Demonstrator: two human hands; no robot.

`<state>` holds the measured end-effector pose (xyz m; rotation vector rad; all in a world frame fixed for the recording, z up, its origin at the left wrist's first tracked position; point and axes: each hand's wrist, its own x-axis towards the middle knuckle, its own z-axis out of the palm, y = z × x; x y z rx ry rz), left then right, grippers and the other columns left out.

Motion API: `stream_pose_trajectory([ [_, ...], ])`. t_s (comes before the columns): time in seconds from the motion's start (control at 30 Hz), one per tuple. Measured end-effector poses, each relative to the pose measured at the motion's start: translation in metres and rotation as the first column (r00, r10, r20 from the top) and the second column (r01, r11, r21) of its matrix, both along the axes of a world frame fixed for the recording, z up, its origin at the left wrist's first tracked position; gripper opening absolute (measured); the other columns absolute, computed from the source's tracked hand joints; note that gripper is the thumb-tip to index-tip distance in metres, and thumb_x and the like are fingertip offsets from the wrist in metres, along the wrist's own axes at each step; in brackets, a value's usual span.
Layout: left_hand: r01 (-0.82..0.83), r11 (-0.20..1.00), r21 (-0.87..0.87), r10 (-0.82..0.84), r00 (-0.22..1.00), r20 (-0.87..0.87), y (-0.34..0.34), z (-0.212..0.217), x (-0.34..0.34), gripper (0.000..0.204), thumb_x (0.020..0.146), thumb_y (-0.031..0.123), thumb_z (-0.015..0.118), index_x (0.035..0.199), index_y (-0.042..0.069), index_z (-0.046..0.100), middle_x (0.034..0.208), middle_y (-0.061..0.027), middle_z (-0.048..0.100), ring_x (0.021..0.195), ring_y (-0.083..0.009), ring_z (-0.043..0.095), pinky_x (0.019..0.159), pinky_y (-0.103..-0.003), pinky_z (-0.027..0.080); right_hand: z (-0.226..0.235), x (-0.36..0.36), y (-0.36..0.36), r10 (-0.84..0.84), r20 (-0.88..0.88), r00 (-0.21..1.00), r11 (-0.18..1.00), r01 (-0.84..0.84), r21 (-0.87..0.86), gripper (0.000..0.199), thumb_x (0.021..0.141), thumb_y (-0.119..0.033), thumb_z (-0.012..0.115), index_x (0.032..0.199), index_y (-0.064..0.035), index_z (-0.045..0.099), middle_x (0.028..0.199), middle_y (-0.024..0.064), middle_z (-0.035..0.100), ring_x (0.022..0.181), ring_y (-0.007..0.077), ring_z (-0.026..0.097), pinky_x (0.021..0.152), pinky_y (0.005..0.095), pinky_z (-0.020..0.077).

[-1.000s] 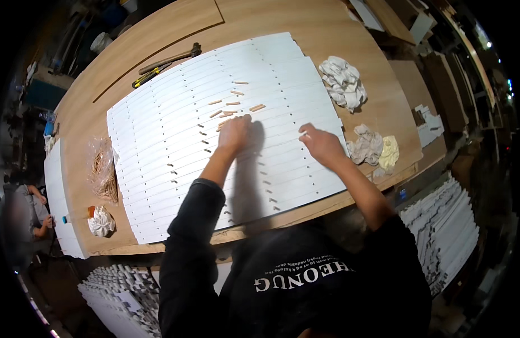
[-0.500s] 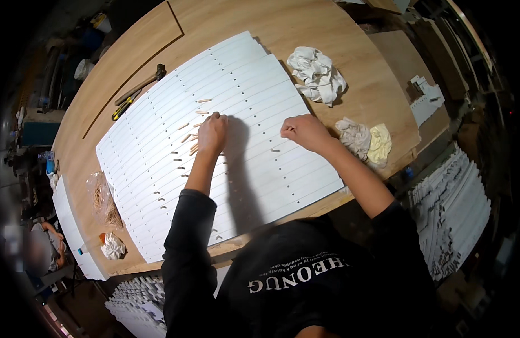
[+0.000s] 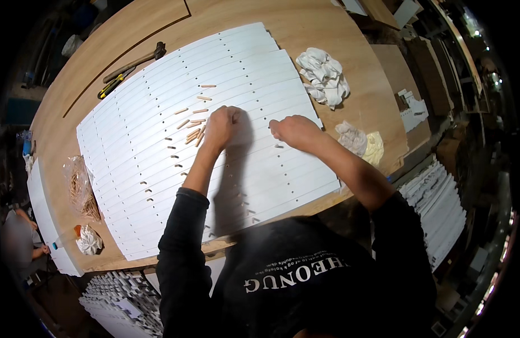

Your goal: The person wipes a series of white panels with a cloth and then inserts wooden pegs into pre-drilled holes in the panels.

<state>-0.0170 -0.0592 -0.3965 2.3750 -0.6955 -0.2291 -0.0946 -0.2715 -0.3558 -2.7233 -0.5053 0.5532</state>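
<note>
Several white boards [image 3: 116, 186] lie side by side as one broad panel, crossed by rows of small dark holes. My left hand [image 3: 219, 128] is over its middle, fingers curled together; whatever they hold is hidden. Beside that hand, loose wooden dowels [image 3: 193, 134] lie scattered on the boards. Farther right, my right hand [image 3: 296, 132] is pinched close to a row of holes, and I cannot make out anything between the fingertips. Just below its fingers a dowel [image 3: 279, 146] stands out of a hole. More short dowels [image 3: 178, 165] stick up left of my left forearm.
A hammer [image 3: 133, 63] and yellow-black pliers [image 3: 114, 84] rest on the wooden table [image 3: 226, 14]. Crumpled white cloth [image 3: 326, 76] and a yellow cloth [image 3: 374, 149] are at right. A bag of dowels [image 3: 79, 188] lies left. Another person [image 3: 20, 234] is at far left.
My left hand has shifted right, away from the loose dowels. The right fingertips have moved a little left over the boards, so the hands are closer together. The whole view has shifted slightly.
</note>
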Motion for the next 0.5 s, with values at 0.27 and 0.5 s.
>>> stream_pose_trajectory([
  [0.27,-0.312,0.870,-0.382,-0.008,0.766,-0.643,-0.028,-0.012,-0.019,0.015,0.082,0.016,0.062,0.087,0.003,0.066,0.075,-0.0016,0.066,0.067,-0.0061,0.060,0.062,-0.021,0.046,-0.005,-0.006,0.014,0.034,0.064,0.997,0.994,-0.028,-0.102,0.017,0.082,-0.015,0.053,0.091,-0.0020,0.057,0.073,0.0169,0.063,0.073,0.0354,0.062,0.064,0.0450,0.0490],
  [0.5,-0.114,0.958,-0.264,0.035,0.958,-0.286,-0.048,-0.005,-0.029,0.018,0.077,0.016,0.060,0.082,0.000,0.063,0.074,-0.0163,0.066,0.070,-0.0295,0.065,0.066,-0.035,0.050,-0.033,-0.022,-0.010,-0.339,-0.351,0.873,0.792,0.466,0.394,0.032,0.082,-0.019,0.059,0.112,-0.0078,0.054,0.086,0.0096,0.067,0.082,0.0260,0.065,0.073,0.0340,0.0494],
])
